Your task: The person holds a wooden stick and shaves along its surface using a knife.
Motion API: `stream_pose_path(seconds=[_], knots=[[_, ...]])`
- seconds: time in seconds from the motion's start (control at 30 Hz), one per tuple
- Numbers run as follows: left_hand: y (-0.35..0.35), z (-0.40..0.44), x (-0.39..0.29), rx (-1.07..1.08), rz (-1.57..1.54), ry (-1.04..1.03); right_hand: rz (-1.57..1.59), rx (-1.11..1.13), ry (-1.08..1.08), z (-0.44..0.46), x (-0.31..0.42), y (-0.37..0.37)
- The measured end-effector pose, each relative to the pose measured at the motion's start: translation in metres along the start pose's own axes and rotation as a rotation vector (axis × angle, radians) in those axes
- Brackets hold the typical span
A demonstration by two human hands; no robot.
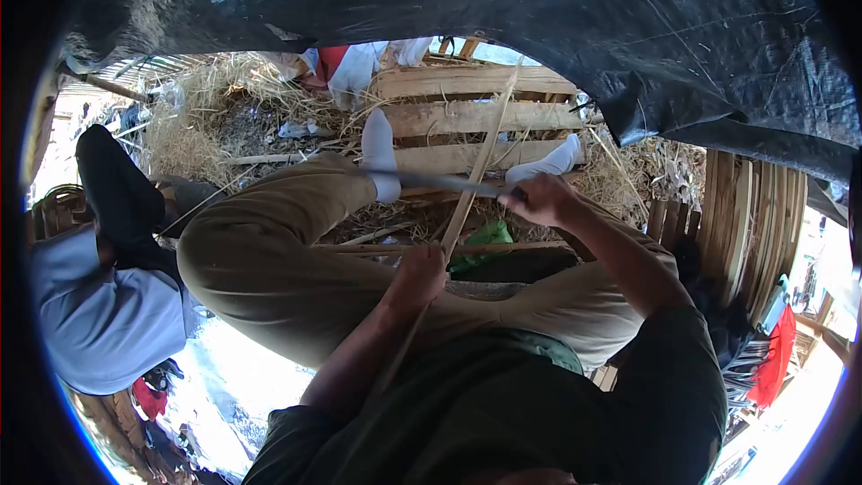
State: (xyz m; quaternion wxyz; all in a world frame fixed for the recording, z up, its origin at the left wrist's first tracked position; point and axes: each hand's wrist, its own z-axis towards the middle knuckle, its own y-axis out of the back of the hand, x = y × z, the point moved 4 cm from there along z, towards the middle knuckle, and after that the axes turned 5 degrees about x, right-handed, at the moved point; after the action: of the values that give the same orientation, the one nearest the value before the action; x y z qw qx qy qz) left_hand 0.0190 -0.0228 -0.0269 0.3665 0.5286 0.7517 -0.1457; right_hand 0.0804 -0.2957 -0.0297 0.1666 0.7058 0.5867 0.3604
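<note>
My left hand (420, 275) is closed around a long, pale strip of split wood or bamboo (482, 162). The strip slants from near my body, between my knees, up toward the wooden slats. In my right hand (541, 200) is the dark handle of a long knife (440, 180), fingers wrapped round it. Its blurred grey blade points left and crosses the strip beyond my left hand. I cannot tell whether the edge touches the strip. Both white-socked feet (381, 148) rest out in front, one on each side of the strip.
Wooden slats (440, 119) and loose straw (197, 121) lie ahead. Black plastic sheeting (503, 0) hangs low overhead. Upright strips (752, 224) stand stacked at right, near a red cloth (772, 364). Another person (112, 323) sits close at left. A green plastic bag (485, 241) lies between my legs.
</note>
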Motion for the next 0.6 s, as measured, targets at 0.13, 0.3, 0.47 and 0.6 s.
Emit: stream_pose_path(seconds=[0.13,0.3,0.47,0.6], knots=[[-0.003,-0.013,0.023,-0.260,0.402,-0.205,0.071,-0.207,-0.128,0.035,-0.044,-0.013],[-0.006,-0.022,-0.016,-0.459,0.974,-0.400,0.015,-0.034,-0.206,0.009,-0.023,0.020],[-0.007,-0.023,-0.020,-0.457,0.840,-0.379,-0.035,-0.048,0.037,0.002,-0.008,0.005],[-0.011,-0.018,-0.013,-0.512,0.820,-0.363,0.008,0.011,-0.137,0.034,-0.046,0.005]])
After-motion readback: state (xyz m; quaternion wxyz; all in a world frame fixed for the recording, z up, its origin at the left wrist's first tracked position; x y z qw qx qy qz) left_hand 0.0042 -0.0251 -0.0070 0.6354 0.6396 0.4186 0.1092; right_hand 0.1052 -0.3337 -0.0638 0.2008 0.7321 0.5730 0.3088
